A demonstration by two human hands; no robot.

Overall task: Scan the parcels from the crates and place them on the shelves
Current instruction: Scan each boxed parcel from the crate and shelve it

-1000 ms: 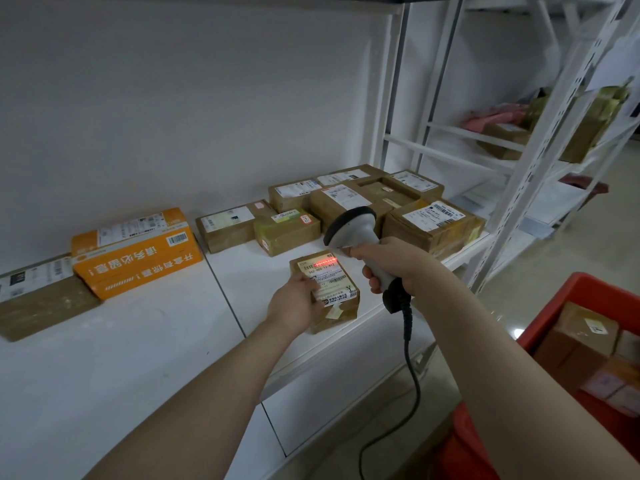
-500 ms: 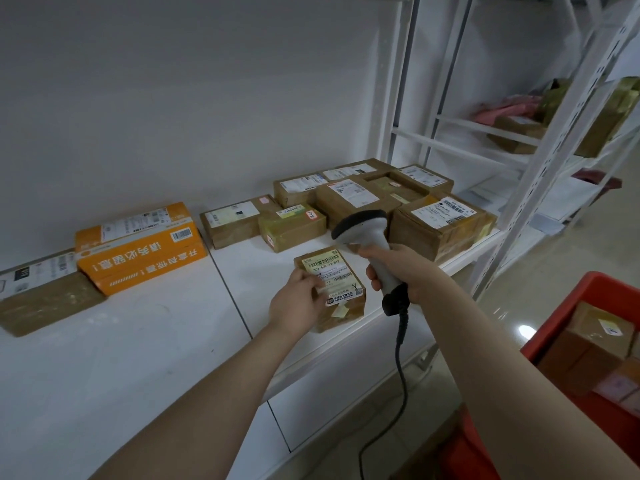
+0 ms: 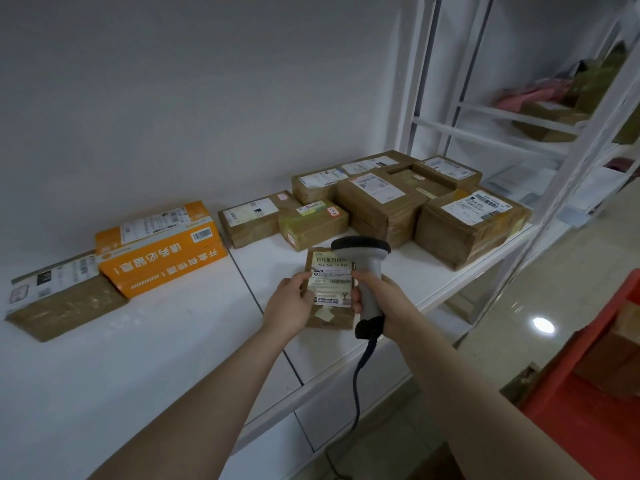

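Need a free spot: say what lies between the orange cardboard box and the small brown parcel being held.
Head view: bare white shelf, crossed by a dark seam, then the left hand gripping the small brown parcel.

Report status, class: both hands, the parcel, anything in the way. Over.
Left hand holds small parcel, label up. Right hand grips scanner beside it. Parcel over shelf front; taped boxes stand behind it.

Dim, soft indoor light; floor (image 3: 543, 325) glare, wide-angle bending at edges.
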